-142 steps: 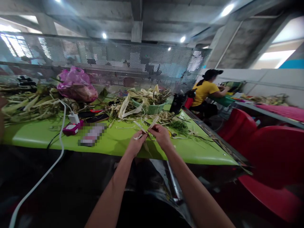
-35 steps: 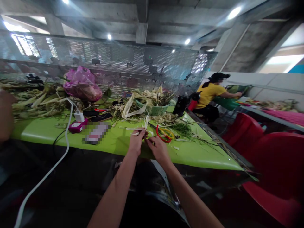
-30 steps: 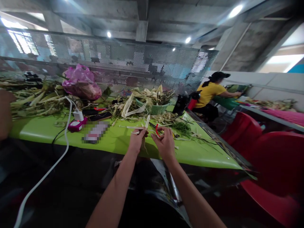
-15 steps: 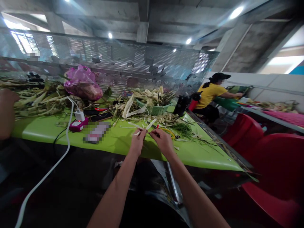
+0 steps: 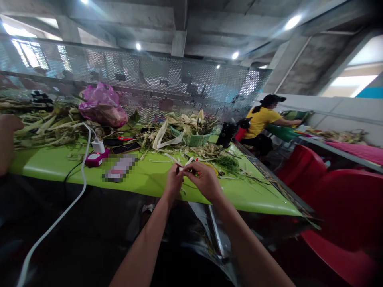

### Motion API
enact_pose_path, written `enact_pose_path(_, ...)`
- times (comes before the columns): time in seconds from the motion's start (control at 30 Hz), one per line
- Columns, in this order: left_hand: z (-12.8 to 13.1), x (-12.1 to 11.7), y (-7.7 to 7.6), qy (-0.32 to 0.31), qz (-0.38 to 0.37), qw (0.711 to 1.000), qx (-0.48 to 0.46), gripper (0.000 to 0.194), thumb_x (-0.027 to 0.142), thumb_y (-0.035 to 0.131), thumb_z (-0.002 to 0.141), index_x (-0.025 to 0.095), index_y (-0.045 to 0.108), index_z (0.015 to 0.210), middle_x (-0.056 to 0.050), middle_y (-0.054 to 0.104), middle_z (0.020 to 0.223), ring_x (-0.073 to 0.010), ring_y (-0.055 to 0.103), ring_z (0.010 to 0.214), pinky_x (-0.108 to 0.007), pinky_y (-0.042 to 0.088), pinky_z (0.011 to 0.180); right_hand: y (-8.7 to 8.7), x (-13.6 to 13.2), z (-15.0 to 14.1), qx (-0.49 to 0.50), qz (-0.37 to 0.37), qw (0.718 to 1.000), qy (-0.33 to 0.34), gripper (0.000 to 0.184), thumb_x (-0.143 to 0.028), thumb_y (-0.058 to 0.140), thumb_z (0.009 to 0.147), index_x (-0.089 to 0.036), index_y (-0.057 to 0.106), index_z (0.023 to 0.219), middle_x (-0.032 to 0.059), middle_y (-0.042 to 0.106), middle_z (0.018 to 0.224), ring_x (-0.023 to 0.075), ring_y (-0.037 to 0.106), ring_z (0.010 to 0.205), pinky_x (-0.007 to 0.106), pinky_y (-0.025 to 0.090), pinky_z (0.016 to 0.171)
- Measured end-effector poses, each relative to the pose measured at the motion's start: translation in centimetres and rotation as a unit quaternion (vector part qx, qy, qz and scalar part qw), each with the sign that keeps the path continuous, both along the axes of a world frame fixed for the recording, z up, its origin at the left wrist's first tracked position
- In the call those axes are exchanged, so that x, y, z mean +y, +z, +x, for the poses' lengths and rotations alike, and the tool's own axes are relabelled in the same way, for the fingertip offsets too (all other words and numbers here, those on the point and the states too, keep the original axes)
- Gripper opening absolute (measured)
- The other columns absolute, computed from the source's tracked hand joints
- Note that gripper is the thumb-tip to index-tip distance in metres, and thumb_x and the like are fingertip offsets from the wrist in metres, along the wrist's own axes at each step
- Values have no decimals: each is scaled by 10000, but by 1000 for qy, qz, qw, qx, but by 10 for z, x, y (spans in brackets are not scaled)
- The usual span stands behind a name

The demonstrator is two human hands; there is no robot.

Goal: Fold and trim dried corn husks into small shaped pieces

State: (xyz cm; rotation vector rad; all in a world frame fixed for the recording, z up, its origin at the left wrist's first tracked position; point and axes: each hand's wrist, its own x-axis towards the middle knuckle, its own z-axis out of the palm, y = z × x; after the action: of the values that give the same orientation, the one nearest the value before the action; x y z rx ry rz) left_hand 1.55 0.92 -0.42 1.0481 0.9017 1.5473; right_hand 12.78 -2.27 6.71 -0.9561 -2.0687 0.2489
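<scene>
Over the near edge of a lime-green table [image 5: 149,179], my left hand [image 5: 172,183] and my right hand [image 5: 203,180] meet fingertip to fingertip. Both pinch pale dried leaf strips [image 5: 183,162] that stick up and fan out between the fingers. Just behind my right hand lie red-and-yellow handled scissors [image 5: 209,164], mostly hidden by the hand. A green basket [image 5: 194,138] heaped with husks stands further back on the table.
A pile of husks [image 5: 44,127], a pink plastic bag [image 5: 101,105], a white cable with charger [image 5: 97,146] and a pink device [image 5: 94,159] lie at the left. A person in yellow [image 5: 261,119] sits at the right. Red chairs [image 5: 344,207] stand beside me. Another person's arm [image 5: 6,139] shows at far left.
My right hand went down beside the scissors, then rose back to the left hand. Both hands now pinch the strips closer together, and the strips are bunched tighter.
</scene>
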Motion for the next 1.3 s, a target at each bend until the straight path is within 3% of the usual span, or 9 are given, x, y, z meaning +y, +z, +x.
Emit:
enact_pose_path(0.2,-5,2,4,-62,17,996,-64,176,319,619,703,158,551,724,44,466,591,-60,368,511,-199,269,489,-8,20,21,68,-62,996,-19,92,-273,632,783,-204,666,833,21,680,770,174,615,716,271,450,657)
enact_pose_path(0.43,-12,-6,6,-139,-15,982,-127,239,270,705,622,144,599,795,17,525,684,-56,428,563,-189,326,542,-24,28,19,129,-74,989,-4,88,-243,634,755,-180,668,806,33,689,777,177,624,712,286,479,679)
enact_pose_path(0.57,-12,-9,9,-142,-41,977,-151,314,351,767,595,137,600,752,30,497,643,-45,396,532,-186,300,508,-28,26,19,104,-41,993,-23,82,-245,623,767,-188,665,808,44,691,810,192,629,747,306,485,704)
enact_pose_path(0.7,-10,-6,9,-120,-55,978,-159,372,428,770,590,138,586,731,37,489,629,-37,375,513,-178,275,483,-28,20,22,11,26,998,-49,95,-208,599,790,-210,662,860,47,682,848,210,615,818,330,467,751)
enact_pose_path(0.87,-9,0,4,-111,-46,980,-161,409,450,783,564,138,559,704,35,473,633,-42,379,526,-174,273,478,-28,13,23,-104,139,982,-79,249,-162,579,811,-269,648,1026,50,636,1125,239,533,1079,380,377,910)
enact_pose_path(1.0,-9,1,2,-101,-30,983,-150,414,473,768,578,141,551,699,32,478,641,-45,375,531,-182,279,490,-27,11,23,-122,163,975,-85,217,-202,590,828,-301,664,1006,28,611,1177,237,508,1091,382,359,903)
enact_pose_path(1.13,-7,-1,5,-92,-18,987,-133,376,442,763,597,150,554,711,43,465,607,-49,355,520,-187,282,500,-26,11,20,-98,146,981,-82,132,-243,590,838,-280,680,927,35,650,1080,230,536,1025,371,367,878)
enact_pose_path(1.3,-7,-6,10,-91,-18,989,-114,334,370,779,578,161,576,741,65,428,562,-48,304,489,-187,227,465,-32,16,9,49,55,990,-121,162,-340,593,825,-203,635,750,44,659,770,199,578,758,318,429,722)
